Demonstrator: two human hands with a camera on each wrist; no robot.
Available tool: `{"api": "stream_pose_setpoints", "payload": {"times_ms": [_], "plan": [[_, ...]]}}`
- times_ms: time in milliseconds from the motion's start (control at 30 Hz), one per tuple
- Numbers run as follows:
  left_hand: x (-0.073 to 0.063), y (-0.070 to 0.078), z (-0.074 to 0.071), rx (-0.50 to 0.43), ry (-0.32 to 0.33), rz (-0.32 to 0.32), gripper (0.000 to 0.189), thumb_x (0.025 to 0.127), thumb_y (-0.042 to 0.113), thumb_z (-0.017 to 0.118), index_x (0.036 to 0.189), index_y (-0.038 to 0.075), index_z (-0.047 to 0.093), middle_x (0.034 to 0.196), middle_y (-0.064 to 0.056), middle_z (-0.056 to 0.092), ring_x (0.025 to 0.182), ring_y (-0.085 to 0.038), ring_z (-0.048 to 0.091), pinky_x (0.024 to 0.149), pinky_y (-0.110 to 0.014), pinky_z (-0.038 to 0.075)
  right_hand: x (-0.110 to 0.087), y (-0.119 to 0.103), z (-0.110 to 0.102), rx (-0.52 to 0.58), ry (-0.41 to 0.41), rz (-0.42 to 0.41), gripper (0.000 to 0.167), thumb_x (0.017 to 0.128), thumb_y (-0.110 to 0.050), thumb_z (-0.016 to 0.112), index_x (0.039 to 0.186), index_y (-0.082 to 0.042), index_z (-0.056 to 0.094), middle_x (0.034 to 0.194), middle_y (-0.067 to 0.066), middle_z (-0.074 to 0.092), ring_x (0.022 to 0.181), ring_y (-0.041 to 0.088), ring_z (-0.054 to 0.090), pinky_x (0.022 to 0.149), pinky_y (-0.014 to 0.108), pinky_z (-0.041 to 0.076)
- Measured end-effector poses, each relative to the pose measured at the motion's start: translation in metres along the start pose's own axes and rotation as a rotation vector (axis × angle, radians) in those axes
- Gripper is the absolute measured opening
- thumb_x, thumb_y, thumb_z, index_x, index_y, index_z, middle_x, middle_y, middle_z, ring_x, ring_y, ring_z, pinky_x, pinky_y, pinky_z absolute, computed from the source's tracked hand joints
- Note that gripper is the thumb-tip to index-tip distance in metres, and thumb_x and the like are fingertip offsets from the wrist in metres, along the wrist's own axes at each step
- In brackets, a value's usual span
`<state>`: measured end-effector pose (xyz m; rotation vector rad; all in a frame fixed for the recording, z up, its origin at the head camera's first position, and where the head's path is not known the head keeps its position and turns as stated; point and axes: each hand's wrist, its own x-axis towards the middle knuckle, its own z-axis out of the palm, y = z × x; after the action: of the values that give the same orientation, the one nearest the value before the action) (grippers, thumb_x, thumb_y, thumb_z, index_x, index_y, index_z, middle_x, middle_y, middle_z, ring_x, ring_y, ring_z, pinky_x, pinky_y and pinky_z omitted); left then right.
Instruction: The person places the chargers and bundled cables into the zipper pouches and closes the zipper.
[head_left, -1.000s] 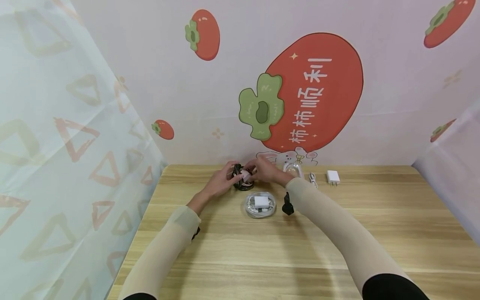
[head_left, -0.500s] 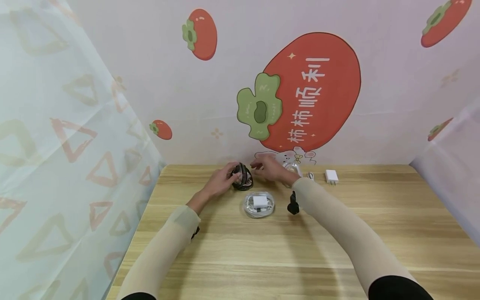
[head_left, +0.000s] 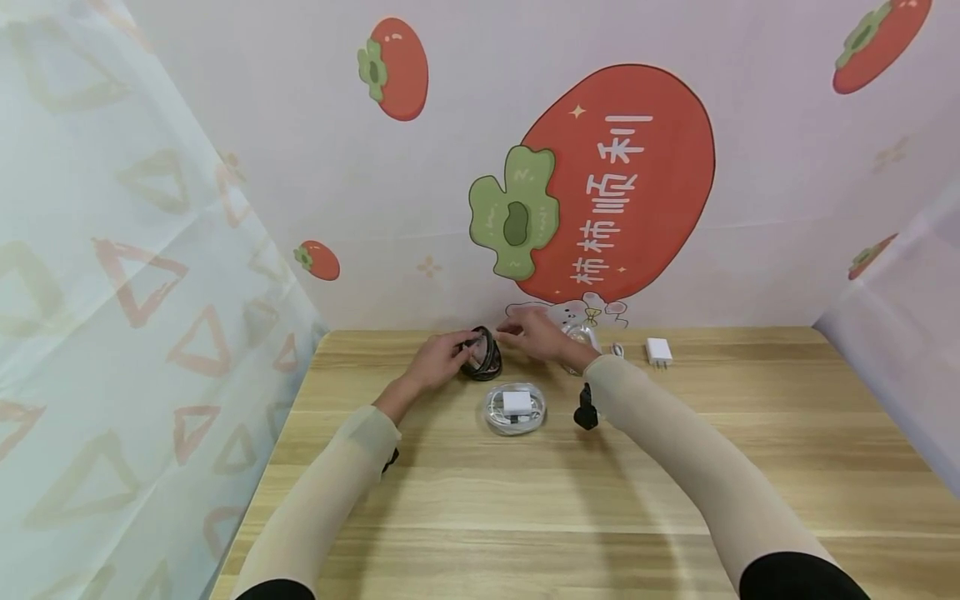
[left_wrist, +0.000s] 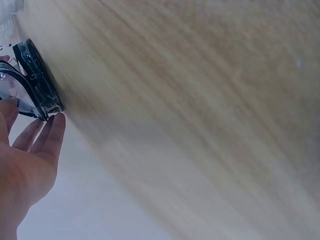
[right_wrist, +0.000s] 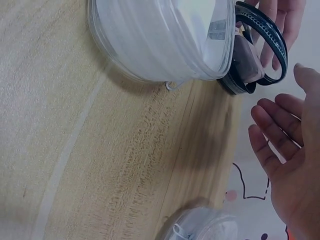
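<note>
At the back of the table, a small round clear pouch with black trim [head_left: 491,360] stands tilted up, its lid raised. My left hand [head_left: 435,364] holds it from the left, thumb in front and fingers behind, as the left wrist view also shows. Inside lies a pinkish-grey block [right_wrist: 247,59]. On the pouch's right side is my right hand [head_left: 538,336], fingers relaxed and bent toward it; in the right wrist view they hold nothing. Nearer me sits a round clear pouch with pale trim [head_left: 492,423], with a white charger plug [head_left: 516,403] showing in it.
Partly behind my right wrist stands another clear pouch [head_left: 583,335]. A coiled white cable [head_left: 617,350] and a white charger block with prongs [head_left: 658,351] lie to the right along the back edge of the wooden table [head_left: 480,517]. A printed cloth wall [head_left: 405,292] rises behind.
The right hand has drawn back right from the black-trimmed pouch, leaving its inside less covered. The left hand keeps its hold, and the pouch has turned slightly. The head view has shifted a little.
</note>
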<state>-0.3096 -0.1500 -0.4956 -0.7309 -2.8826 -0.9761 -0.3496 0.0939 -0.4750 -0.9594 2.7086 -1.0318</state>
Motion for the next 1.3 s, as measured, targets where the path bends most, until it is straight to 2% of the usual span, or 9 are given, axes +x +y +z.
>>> {"api": "stream_pose_setpoints", "payload": {"times_ms": [133,200,400,633,867,1100,1300], "plan": [[0.0,0.001,-0.002,0.016,-0.015,0.011,0.04,0.105,0.012,0.065,0.145,0.007,0.065,0.147,-0.017,0.063,0.12,-0.033,0.07,0.105,-0.051,0.054,0.001,-0.001,0.002,0.001,-0.018,0.015,0.032,0.104,-0.026,0.071,0.121,0.0,0.078,0.112,0.01,0.078,0.104,0.023,0.071,0.093,0.044,0.059],[0.001,0.001,-0.002,0.029,-0.023,0.022,0.04,0.105,0.012,0.066,0.145,0.007,0.065,0.147,-0.017,0.063,0.121,-0.034,0.069,0.105,-0.052,0.054,0.001,-0.001,0.003,-0.014,-0.021,0.017,0.033,0.103,-0.029,0.073,0.121,-0.002,0.078,0.111,0.008,0.078,0.1,0.021,0.07,0.091,0.042,0.059],[0.003,-0.001,-0.003,0.064,-0.05,0.046,0.038,0.105,0.013,0.064,0.143,0.008,0.067,0.151,-0.019,0.06,0.135,-0.036,0.061,0.111,-0.053,0.05,0.002,-0.005,0.005,-0.049,-0.039,0.028,0.037,0.101,-0.031,0.075,0.122,-0.002,0.077,0.109,0.008,0.078,0.1,0.021,0.07,0.092,0.04,0.059],[0.004,-0.002,-0.003,0.09,-0.067,0.049,0.036,0.106,0.019,0.066,0.14,0.007,0.069,0.152,-0.024,0.056,0.138,-0.04,0.057,0.115,-0.053,0.047,0.002,-0.01,0.006,-0.078,-0.042,0.036,0.032,0.098,-0.022,0.079,0.121,-0.001,0.077,0.108,0.01,0.08,0.099,0.02,0.074,0.092,0.039,0.061],[0.004,-0.001,-0.004,0.111,-0.074,0.051,0.036,0.105,0.016,0.067,0.139,0.004,0.069,0.151,-0.024,0.057,0.137,-0.039,0.058,0.115,-0.053,0.046,0.004,-0.011,0.006,-0.087,-0.069,0.068,0.029,0.095,-0.015,0.081,0.12,-0.001,0.077,0.102,0.007,0.08,0.092,0.016,0.072,0.087,0.036,0.061],[0.003,-0.003,-0.004,0.118,-0.071,0.045,0.035,0.103,0.008,0.067,0.138,0.005,0.07,0.15,-0.023,0.059,0.137,-0.04,0.059,0.116,-0.051,0.046,0.008,-0.012,0.004,-0.103,-0.087,0.081,0.028,0.095,-0.011,0.08,0.121,0.0,0.077,0.105,0.01,0.079,0.096,0.018,0.074,0.088,0.035,0.061],[0.0,-0.003,-0.006,0.135,-0.054,0.067,0.03,0.101,0.009,0.071,0.131,0.006,0.075,0.141,-0.018,0.068,0.128,-0.035,0.067,0.108,-0.048,0.053,0.013,-0.012,0.003,-0.121,-0.089,0.083,0.026,0.096,-0.003,0.077,0.121,0.001,0.076,0.109,0.013,0.077,0.103,0.023,0.073,0.093,0.038,0.061]]}}
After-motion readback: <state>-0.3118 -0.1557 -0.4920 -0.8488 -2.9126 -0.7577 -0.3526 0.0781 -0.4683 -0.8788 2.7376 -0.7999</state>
